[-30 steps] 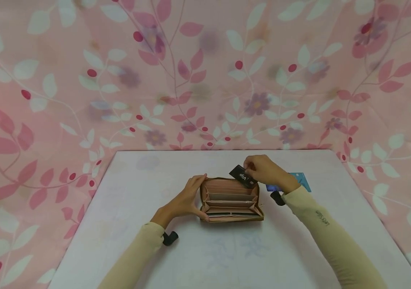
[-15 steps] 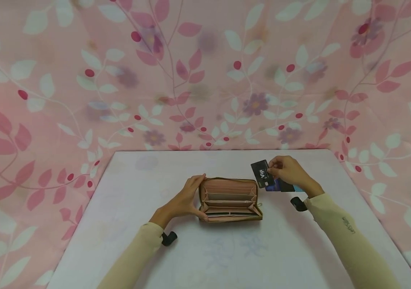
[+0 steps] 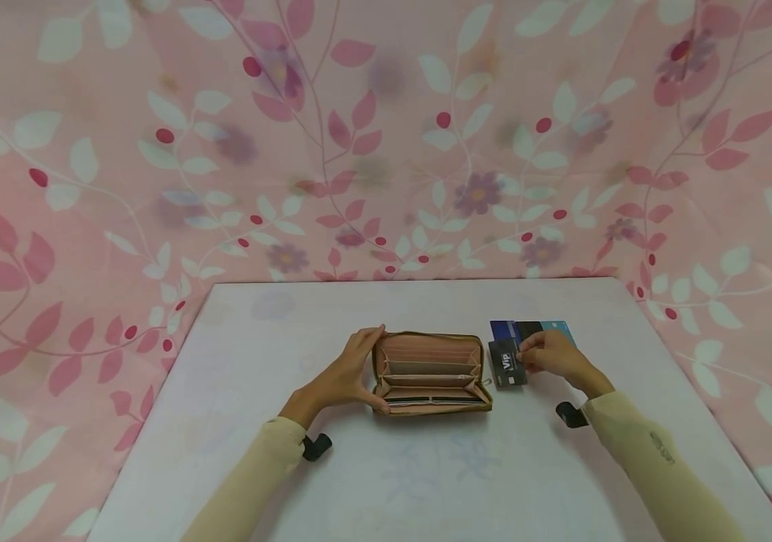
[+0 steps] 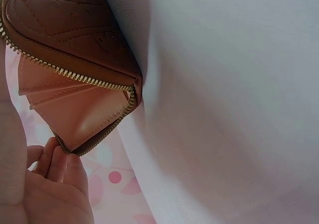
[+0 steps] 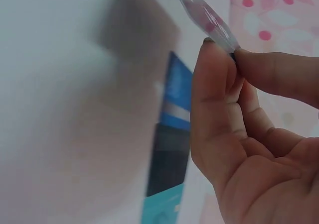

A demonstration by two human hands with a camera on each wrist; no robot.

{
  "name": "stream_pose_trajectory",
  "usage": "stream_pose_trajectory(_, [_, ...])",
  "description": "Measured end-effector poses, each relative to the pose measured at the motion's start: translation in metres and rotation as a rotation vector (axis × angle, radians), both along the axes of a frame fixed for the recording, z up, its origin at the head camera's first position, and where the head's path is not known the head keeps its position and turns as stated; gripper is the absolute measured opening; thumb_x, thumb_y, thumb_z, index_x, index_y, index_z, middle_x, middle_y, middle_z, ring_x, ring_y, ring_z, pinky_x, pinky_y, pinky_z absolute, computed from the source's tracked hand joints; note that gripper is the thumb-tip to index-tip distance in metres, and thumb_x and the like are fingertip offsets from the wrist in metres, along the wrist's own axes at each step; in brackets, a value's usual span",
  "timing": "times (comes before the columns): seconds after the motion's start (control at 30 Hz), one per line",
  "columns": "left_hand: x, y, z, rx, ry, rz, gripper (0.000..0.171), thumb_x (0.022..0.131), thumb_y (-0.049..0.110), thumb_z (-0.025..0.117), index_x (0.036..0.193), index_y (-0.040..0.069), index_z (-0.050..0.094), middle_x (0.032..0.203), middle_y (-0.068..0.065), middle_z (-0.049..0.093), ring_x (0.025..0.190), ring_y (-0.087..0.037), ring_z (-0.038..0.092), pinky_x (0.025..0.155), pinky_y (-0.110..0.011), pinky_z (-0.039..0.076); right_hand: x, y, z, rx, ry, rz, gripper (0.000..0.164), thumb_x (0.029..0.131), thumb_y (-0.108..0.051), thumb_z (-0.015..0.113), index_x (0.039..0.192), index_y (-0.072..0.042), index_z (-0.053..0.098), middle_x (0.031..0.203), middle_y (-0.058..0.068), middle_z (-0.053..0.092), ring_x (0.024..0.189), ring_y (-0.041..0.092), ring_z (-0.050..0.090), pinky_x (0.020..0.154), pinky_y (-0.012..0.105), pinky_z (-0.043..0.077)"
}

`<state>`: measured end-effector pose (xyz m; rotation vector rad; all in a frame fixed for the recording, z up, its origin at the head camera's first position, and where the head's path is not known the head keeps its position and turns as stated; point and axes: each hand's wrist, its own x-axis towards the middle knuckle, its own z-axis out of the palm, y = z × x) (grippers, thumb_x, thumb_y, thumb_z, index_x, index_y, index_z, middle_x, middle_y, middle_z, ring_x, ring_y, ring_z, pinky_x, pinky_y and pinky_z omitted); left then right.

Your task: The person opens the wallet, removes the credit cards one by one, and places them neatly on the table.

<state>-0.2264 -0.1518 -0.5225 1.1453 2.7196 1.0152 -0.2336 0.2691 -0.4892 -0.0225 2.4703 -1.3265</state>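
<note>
A brown zip-around wallet (image 3: 429, 373) stands spread on the table, its card slots and compartments facing up. At its left end my left hand (image 3: 348, 376) holds it, thumb on the near edge and fingers on the far edge. In the left wrist view those fingers (image 4: 57, 167) touch the corner by the brass zipper (image 4: 75, 76). My right hand (image 3: 551, 354) pinches a black card marked "Vip" (image 3: 506, 365) between thumb and fingers, just right of the wallet. From the right wrist the card (image 5: 207, 17) appears almost edge-on, above the table.
Behind the held card lie a dark blue card (image 3: 502, 329), a black card (image 3: 528, 329) and a light blue card (image 3: 557, 327), overlapping in a row. The white table (image 3: 386, 482) ends at a pink floral cloth (image 3: 386, 150) at the back and sides.
The right hand has drawn the black card away from the wallet's top right corner, moving right and then nearer. The row of cards behind is now more exposed. The left hand and wallet stay put.
</note>
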Motion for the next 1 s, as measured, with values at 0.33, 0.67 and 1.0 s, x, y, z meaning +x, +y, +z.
stream_pose_trajectory(0.33, [0.001,0.0,0.001,-0.003,-0.017,0.002,0.139,0.055,0.07,0.08,0.158,0.016,0.004,0.155,-0.007,0.016,0.141,-0.02,0.018,0.108,-0.047,0.034,0.01,0.016,-0.026,-0.001,-0.063,-0.055,0.026,0.089,-0.006,0.069,0.106,0.014,0.063,0.088,0.012,0.068,0.07,0.02,0.065,0.068,0.031,0.056])
stream_pose_trajectory(0.67, [0.0,0.002,0.001,-0.001,-0.023,-0.006,0.139,0.055,0.07,0.08,0.158,0.016,0.004,0.156,-0.007,0.016,0.141,-0.021,0.017,0.108,-0.048,0.033,0.01,0.017,-0.03,0.108,-0.052,-0.101,0.03,0.084,-0.006,0.072,0.105,0.013,0.063,0.085,0.013,0.067,0.064,0.018,0.064,0.062,0.031,0.056])
stream_pose_trajectory(1.0, [0.002,0.002,0.006,-0.014,-0.023,0.006,0.139,0.055,0.071,0.079,0.158,0.014,0.005,0.155,-0.009,0.018,0.14,-0.02,0.019,0.109,-0.047,0.033,0.011,0.006,-0.027,0.221,-0.013,-0.098,0.038,0.079,-0.006,0.072,0.109,0.012,0.058,0.085,0.015,0.065,0.062,0.019,0.064,0.059,0.033,0.054])
